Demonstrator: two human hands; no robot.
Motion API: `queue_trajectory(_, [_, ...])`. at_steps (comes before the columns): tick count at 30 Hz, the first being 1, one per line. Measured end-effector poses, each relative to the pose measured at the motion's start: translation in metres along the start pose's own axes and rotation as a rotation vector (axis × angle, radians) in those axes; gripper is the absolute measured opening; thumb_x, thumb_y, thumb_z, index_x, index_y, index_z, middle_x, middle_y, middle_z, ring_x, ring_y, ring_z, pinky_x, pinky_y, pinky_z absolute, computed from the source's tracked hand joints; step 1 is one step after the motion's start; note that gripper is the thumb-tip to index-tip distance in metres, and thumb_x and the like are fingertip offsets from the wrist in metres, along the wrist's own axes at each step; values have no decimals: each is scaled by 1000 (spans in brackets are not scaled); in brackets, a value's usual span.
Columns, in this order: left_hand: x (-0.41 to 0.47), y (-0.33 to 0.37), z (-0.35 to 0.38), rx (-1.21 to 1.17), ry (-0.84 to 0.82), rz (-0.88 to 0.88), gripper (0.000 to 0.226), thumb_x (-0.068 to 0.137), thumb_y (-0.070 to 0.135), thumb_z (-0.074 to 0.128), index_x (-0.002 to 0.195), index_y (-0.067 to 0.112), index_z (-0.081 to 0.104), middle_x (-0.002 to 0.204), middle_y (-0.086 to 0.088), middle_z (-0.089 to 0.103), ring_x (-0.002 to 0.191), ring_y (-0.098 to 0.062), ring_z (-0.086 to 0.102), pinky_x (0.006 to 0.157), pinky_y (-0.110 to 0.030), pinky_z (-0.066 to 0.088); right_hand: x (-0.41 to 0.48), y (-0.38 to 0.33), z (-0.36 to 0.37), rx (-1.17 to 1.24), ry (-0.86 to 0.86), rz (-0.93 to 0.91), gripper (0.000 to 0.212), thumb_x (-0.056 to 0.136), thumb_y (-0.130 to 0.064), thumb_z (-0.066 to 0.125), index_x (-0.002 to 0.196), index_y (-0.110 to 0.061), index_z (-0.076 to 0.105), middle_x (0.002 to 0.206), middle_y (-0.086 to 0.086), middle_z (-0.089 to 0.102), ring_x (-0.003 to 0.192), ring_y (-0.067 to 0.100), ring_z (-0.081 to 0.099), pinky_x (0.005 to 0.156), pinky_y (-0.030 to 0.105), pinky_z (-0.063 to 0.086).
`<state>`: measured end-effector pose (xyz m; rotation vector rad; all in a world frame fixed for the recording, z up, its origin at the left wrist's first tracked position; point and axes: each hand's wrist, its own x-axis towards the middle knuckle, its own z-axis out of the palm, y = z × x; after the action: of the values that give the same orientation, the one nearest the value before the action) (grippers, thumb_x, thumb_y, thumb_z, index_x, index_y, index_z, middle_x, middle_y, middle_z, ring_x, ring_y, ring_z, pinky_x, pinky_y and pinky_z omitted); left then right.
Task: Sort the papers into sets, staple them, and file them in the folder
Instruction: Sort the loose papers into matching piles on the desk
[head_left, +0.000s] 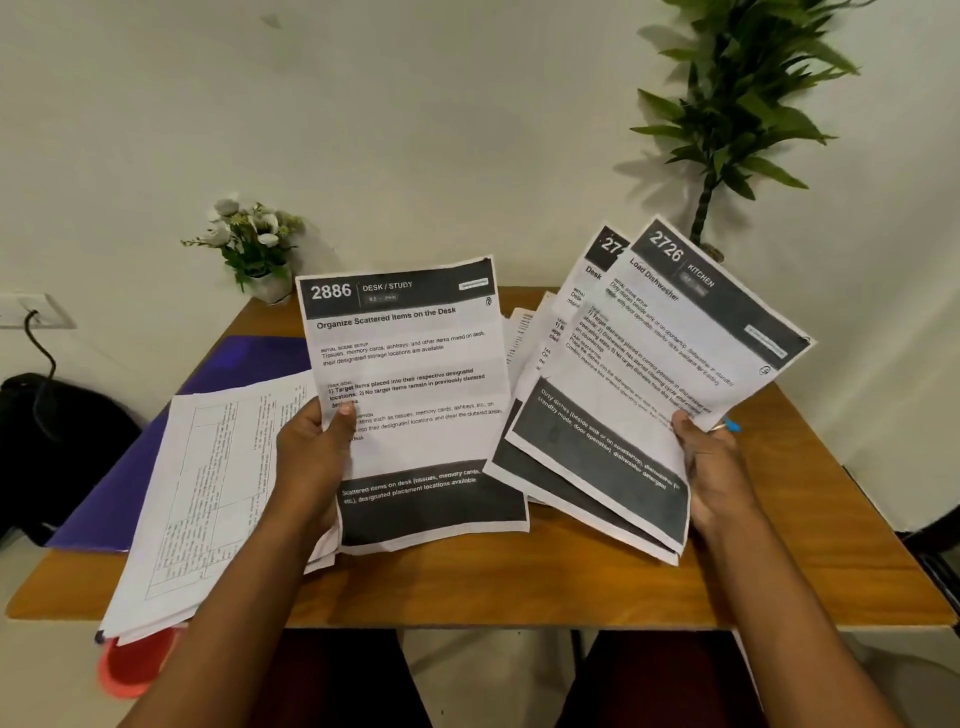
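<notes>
My left hand (314, 457) grips a printed sheet headed "2886 Desk / Study" (415, 395), held upright above the wooden table (519, 587), thumb on its left edge. My right hand (714, 467) grips a fanned stack of sheets (639, 374) by its right edge; the top one reads "2726 Kitchen, Load Dishwasher". More loose papers (524, 325) lie on the table behind the held sheets. A pile of white sheets with tables (208, 493) lies at the left, partly over a purple folder (244, 358). No stapler shows.
A small pot of white flowers (249, 244) stands at the table's back left, a tall green plant (737, 104) at the back right. A red-orange object (135, 662) sticks out under the left paper pile. A black bag (57, 431) sits left of the table.
</notes>
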<state>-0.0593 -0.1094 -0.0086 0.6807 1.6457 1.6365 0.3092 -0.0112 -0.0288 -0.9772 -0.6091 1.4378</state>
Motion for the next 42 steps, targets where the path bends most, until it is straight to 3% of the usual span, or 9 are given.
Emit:
queue_trajectory(13, [-9, 3, 5, 9, -23, 19, 17, 104, 19, 57, 116, 21, 69, 101, 11, 76, 91, -14, 74, 62, -23, 60, -5, 2, 7, -12, -66, -7, 37, 100, -6, 54, 137, -14, 57, 133, 11, 67, 123, 32, 64, 101, 57, 51])
queue_trajectory(19, [-21, 6, 21, 62, -108, 28, 17, 105, 24, 55, 118, 26, 66, 109, 4, 76, 93, -20, 76, 67, -30, 63, -9, 6, 25, -214, -137, -38, 30, 98, -5, 60, 128, -10, 60, 124, 13, 71, 114, 33, 68, 98, 52, 53])
queue_trajectory(23, [-38, 7, 39, 38, -218, -54, 22, 106, 26, 51, 122, 22, 67, 110, 0, 78, 97, -23, 76, 81, -47, 62, -9, 17, 44, -379, -150, -27, 23, 97, -3, 63, 117, -14, 66, 118, 7, 75, 108, 27, 72, 92, 43, 57])
queue_trajectory(29, [-58, 3, 56, -32, -334, -191, 25, 107, 28, 50, 117, 20, 72, 106, -6, 79, 92, -28, 77, 75, -42, 64, -13, 34, 47, -380, -178, 92, 25, 98, -2, 60, 120, -11, 65, 115, 3, 76, 109, 24, 71, 101, 44, 53])
queue_trajectory(32, [-60, 0, 57, -40, -319, -327, 40, 105, 53, 39, 111, 29, 69, 101, -3, 79, 92, -32, 75, 81, -46, 61, -14, 38, 44, -446, -187, 116, 32, 94, 1, 64, 123, -11, 61, 116, 6, 75, 107, 27, 72, 104, 51, 51])
queue_trajectory(35, [-60, 0, 53, 36, -372, -379, 55, 86, 77, 34, 112, 39, 64, 120, 2, 73, 111, -32, 68, 102, -55, 52, -22, 36, 43, -528, -188, 132, 50, 85, 9, 72, 125, -14, 55, 114, 5, 76, 105, 26, 72, 100, 51, 54])
queue_trajectory(37, [-59, -2, 48, 93, -381, -322, 49, 88, 68, 51, 119, 34, 64, 120, 4, 74, 108, -29, 71, 98, -53, 55, -30, 33, 42, -601, -248, 153, 57, 82, 9, 75, 129, -17, 54, 116, 2, 75, 106, 24, 72, 98, 48, 56])
queue_trajectory(39, [-58, -7, 46, 172, -362, -287, 34, 95, 43, 66, 125, 27, 63, 118, 1, 75, 101, -27, 72, 84, -45, 60, -41, 33, 44, -689, -363, 185, 51, 82, 7, 75, 124, -19, 61, 115, -3, 76, 109, 21, 71, 99, 44, 55])
queue_trajectory(42, [-59, -17, 47, 272, -393, -351, 24, 98, 15, 66, 122, 20, 64, 116, -5, 75, 97, -29, 73, 82, -47, 61, -55, 40, 51, -742, -508, 277, 46, 87, 2, 72, 125, -22, 64, 119, -7, 74, 113, 17, 69, 100, 39, 53])
